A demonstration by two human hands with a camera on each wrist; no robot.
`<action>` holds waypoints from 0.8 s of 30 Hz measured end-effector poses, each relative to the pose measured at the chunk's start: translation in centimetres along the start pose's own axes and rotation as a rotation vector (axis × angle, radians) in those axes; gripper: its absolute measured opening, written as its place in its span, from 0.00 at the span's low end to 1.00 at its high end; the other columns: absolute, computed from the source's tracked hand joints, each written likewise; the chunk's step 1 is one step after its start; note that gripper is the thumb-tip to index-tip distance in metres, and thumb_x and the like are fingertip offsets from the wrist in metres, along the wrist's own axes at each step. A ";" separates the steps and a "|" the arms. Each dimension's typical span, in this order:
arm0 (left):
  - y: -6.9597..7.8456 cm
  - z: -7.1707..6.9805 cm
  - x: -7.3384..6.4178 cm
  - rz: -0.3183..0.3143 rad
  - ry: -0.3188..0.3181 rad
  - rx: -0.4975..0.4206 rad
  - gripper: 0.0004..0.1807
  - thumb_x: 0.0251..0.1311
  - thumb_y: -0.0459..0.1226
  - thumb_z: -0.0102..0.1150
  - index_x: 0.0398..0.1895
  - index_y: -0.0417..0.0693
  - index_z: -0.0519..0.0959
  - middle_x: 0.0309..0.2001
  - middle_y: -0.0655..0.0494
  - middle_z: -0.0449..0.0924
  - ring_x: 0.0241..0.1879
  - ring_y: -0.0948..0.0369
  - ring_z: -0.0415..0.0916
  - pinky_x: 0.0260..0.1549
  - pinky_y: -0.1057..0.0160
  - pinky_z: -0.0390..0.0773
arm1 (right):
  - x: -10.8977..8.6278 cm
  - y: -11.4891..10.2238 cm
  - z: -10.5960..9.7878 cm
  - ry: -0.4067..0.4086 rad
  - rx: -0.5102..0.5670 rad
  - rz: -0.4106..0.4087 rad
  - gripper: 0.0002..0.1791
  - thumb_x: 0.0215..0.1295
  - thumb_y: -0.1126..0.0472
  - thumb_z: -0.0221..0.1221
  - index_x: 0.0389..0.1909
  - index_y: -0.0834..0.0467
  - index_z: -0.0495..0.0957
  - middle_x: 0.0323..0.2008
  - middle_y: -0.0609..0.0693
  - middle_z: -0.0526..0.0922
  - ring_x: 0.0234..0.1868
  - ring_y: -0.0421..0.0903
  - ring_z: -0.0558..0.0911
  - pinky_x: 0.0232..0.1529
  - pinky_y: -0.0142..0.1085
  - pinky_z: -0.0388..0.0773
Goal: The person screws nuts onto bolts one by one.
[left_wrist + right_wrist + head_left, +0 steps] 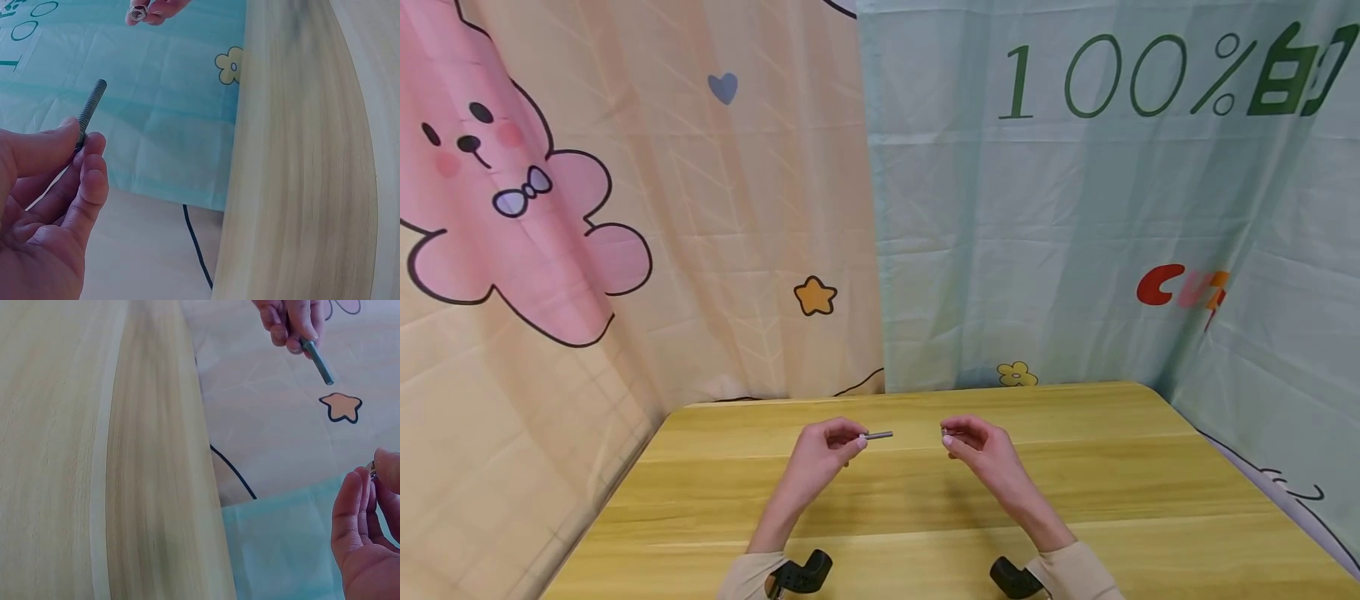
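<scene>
Between thumb and fingertips my left hand pinches a grey metal bolt. Its threaded shank sticks out toward the right hand, while the end at the fingers is mostly hidden. My right hand pinches a small metal nut by its edge, the hole showing in the left wrist view. In the right wrist view only a sliver of the nut shows between thumb and fingers. Both hands are raised over the table, facing each other, with a gap between bolt tip and nut.
Below the hands lies a wooden table. Behind it hang a peach curtain with a star print and a pale green curtain with lettering. Each wrist wears a black camera mount, the left one and the right one.
</scene>
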State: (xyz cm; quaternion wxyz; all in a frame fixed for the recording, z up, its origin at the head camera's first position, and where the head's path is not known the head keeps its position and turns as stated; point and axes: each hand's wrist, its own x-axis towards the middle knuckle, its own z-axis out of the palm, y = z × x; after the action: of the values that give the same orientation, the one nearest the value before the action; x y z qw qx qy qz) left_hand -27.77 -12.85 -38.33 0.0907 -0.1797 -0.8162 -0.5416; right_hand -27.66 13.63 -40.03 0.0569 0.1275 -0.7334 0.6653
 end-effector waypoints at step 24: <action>-0.5 1.5 0.8 0.043 -0.011 -0.004 0.05 0.63 0.33 0.65 0.40 0.43 0.84 0.33 0.54 0.81 0.29 0.57 0.77 0.27 0.65 0.79 | 0.1 -0.7 1.8 -0.052 0.019 -0.040 0.15 0.65 0.68 0.63 0.52 0.67 0.77 0.47 0.59 0.80 0.48 0.54 0.80 0.47 0.35 0.81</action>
State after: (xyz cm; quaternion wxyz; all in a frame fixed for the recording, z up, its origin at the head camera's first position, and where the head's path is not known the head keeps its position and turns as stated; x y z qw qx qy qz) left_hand -28.61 -11.52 -39.05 0.0973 -0.2003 -0.8115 -0.5403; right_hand -27.45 11.82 -39.56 0.0497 0.1600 -0.7258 0.6672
